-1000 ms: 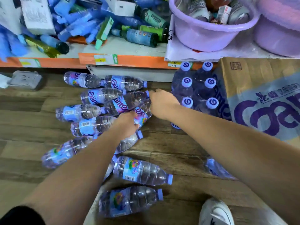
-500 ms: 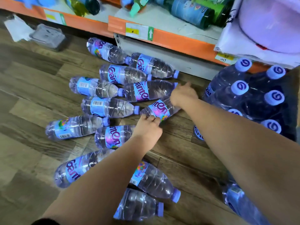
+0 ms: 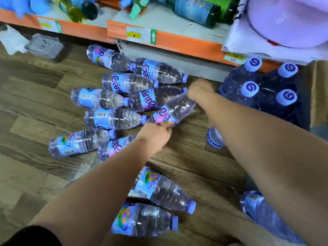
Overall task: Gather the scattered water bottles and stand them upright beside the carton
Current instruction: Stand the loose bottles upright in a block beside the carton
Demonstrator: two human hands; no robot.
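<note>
Several clear water bottles with purple caps and purple labels lie scattered on the wooden floor (image 3: 32, 121). One tilted bottle (image 3: 175, 110) is held at both ends: my left hand (image 3: 156, 134) grips its lower labelled part, my right hand (image 3: 199, 91) closes on its cap end. Several bottles stand upright (image 3: 252, 89) at the right, next to the brown carton (image 3: 318, 96), of which only an edge shows. Another bottle (image 3: 262, 212) lies under my right forearm.
A low orange-edged shelf (image 3: 177, 41) runs along the back with dark bottles and a purple basin (image 3: 287, 20) on it. A grey plastic box (image 3: 44, 47) and white paper lie on the floor at the left. Two bottles (image 3: 159, 192) lie near my left forearm.
The view has moved closer and left. Both hands have stayed on the same bottle, and its cap end has risen a little off the floor.
</note>
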